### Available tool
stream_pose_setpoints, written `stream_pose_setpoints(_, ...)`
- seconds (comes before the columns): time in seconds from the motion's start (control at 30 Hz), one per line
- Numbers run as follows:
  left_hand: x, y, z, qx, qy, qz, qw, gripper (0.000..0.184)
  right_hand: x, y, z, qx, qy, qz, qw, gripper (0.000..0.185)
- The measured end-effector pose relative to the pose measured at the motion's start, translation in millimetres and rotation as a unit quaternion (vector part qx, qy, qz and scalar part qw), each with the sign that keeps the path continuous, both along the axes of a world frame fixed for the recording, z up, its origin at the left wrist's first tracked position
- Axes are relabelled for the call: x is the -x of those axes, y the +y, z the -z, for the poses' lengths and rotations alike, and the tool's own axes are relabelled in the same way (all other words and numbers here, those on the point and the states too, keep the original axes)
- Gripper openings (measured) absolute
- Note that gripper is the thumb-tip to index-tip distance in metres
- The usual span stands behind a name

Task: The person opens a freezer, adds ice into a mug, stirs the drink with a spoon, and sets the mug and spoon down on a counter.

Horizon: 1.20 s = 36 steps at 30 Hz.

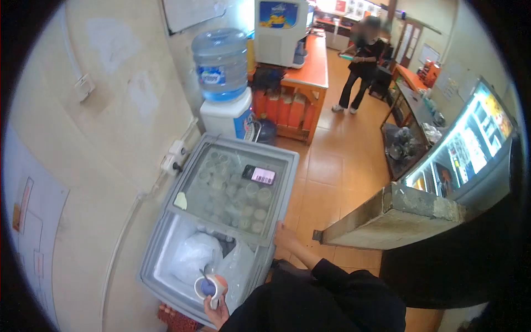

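My left hand (219,314) is closed around the handle of a white mug (199,288) with an orange patch on its side. Something purple (208,286) sits in the mug, and a spoon (204,272) sticks out of it. The mug is over the uncovered front half of a grey chest freezer (145,271), where white plastic bags (196,254) lie. My right hand (285,237) is at the freezer's right rim, beside the glass lid (193,191); its fingers are too small and blurred to tell their grip.
A phone (259,175) lies on the glass, above several round tubs (257,213). Behind the freezer stands a water dispenser (224,113) with a blue bottle (220,63). At right are a low wall (381,213) and a lit display fridge (464,146). A person (362,63) stands farther back.
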State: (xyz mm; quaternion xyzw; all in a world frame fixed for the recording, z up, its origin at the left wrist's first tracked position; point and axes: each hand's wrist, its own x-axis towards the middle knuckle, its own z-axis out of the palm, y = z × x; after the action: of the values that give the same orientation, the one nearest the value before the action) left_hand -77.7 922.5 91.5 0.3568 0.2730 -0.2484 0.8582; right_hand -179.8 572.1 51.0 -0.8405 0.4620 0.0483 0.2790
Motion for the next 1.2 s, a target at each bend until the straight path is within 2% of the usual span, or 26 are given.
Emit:
stream_pose_setpoints(0.03, 3, -7, -8, -0.043, -0.047, 0.031, 0.997, 0.033, 0, 0, 0, -0.007, 0.002, -0.011, 1.000, 0.052)
stream_pose_setpoints(0.13, 9, -20, -16, -0.127, -0.125, 0.014, 0.984, 0.034, -2, -7, -9, 0.004, -0.001, -0.017, 1.000, 0.051)
stream_pose_setpoints(0.2, -3, -21, -21, -0.042, 0.011, 0.040, 0.998, 0.034, -2, -8, -28, -0.045, 0.028, -0.023, 0.998, 0.056)
stream_pose_setpoints(0.3, -2, -31, -34, -0.053, 0.008, 0.042, 0.998, 0.034, -2, -15, -9, -0.031, 0.035, -0.023, 0.999, 0.055)
stream_pose_setpoints(0.33, -5, -34, -40, -0.015, 0.073, 0.016, 0.997, 0.037, 2, -20, -9, -0.031, 0.039, -0.036, 0.998, 0.055)
stream_pose_setpoints(0.37, 2, -26, -38, -0.018, 0.075, -0.005, 0.997, 0.037, 2, -25, -8, -0.046, 0.036, -0.034, 0.998, 0.056)
stream_pose_setpoints(0.43, 11, -19, -23, -0.141, -0.163, 0.079, 0.973, 0.039, -11, -24, -6, -0.060, 0.031, -0.043, 0.997, 0.057)
stream_pose_setpoints(0.5, 13, -39, -6, -0.184, -0.279, 0.140, 0.932, 0.043, -5, -34, -7, -0.069, 0.052, -0.052, 0.995, 0.073)
stream_pose_setpoints(0.53, 9, -40, -8, -0.130, -0.209, 0.104, 0.964, 0.042, -3, -39, -8, -0.070, 0.049, -0.060, 0.995, 0.073)
stream_pose_setpoints(0.63, 6, -38, -31, -0.107, -0.158, 0.074, 0.979, 0.038, -6, -45, 6, -0.094, 0.033, -0.077, 0.992, 0.073)
stream_pose_setpoints(0.7, 5, -47, -57, -0.037, -0.025, 0.037, 0.998, 0.034, -2, -47, 18, -0.041, 0.072, -0.073, 0.994, 0.065)
stream_pose_setpoints(0.73, -2, -41, -37, -0.056, 0.029, 0.020, 0.998, 0.037, -3, -47, 15, -0.045, 0.070, -0.075, 0.994, 0.065)
stream_pose_setpoints(0.8, -3, -35, -35, -0.066, 0.031, 0.006, 0.997, 0.038, -3, -51, 2, -0.071, 0.075, -0.095, 0.990, 0.051)
stream_pose_setpoints(0.9, -3, -43, -33, -0.067, 0.035, 0.008, 0.997, 0.039, -5, -54, -1, -0.062, 0.078, -0.090, 0.991, 0.043)
stream_pose_setpoints(1.0, -6, -39, -34, -0.068, 0.027, 0.006, 0.997, 0.038, -7, -53, -19, -0.082, 0.080, -0.070, 0.991, 0.040)
stream_pose_setpoints(1.07, -7, -39, -31, -0.071, 0.037, 0.010, 0.997, 0.047, -9, -56, -13, -0.086, 0.092, -0.079, 0.989, 0.041)
stream_pose_setpoints(1.2, -2, -44, -40, -0.024, 0.035, 0.013, 0.999, 0.041, -9, -56, -10, -0.074, 0.077, -0.078, 0.991, 0.040)
